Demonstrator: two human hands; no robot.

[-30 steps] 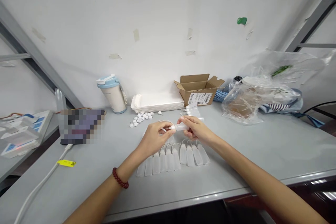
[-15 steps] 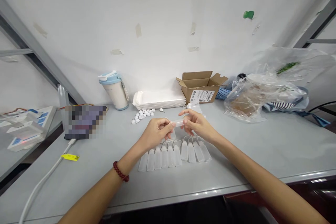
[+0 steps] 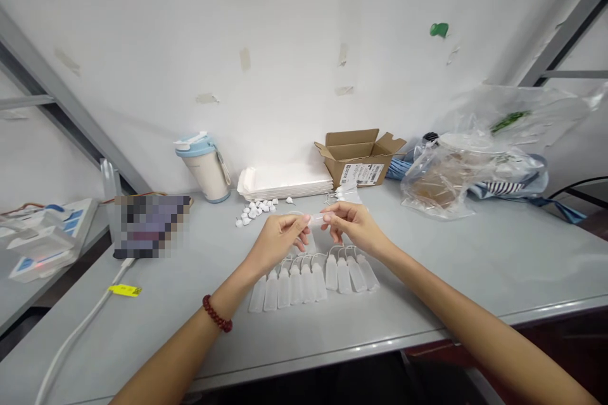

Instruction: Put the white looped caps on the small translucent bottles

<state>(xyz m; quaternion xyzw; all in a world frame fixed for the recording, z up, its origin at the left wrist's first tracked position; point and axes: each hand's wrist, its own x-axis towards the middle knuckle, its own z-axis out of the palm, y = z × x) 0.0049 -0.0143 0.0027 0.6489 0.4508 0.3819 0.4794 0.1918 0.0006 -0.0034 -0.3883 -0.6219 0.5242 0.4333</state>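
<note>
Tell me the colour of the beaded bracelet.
The beaded bracelet is dark red, seen best in the head view.

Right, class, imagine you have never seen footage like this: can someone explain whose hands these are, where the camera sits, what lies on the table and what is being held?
There is no robot here. These are a person's bare hands, seen by a camera worn on the head that looks forward and down. The left hand and right hand hold a small clear bottle between them by the fingertips. On the grey table, similar bottles lie near the front edge. Behind them are loose white caps, a stack of white trays and an open cardboard box. A drinking cup stands to the left, and plastic bags lie to the right.
</note>
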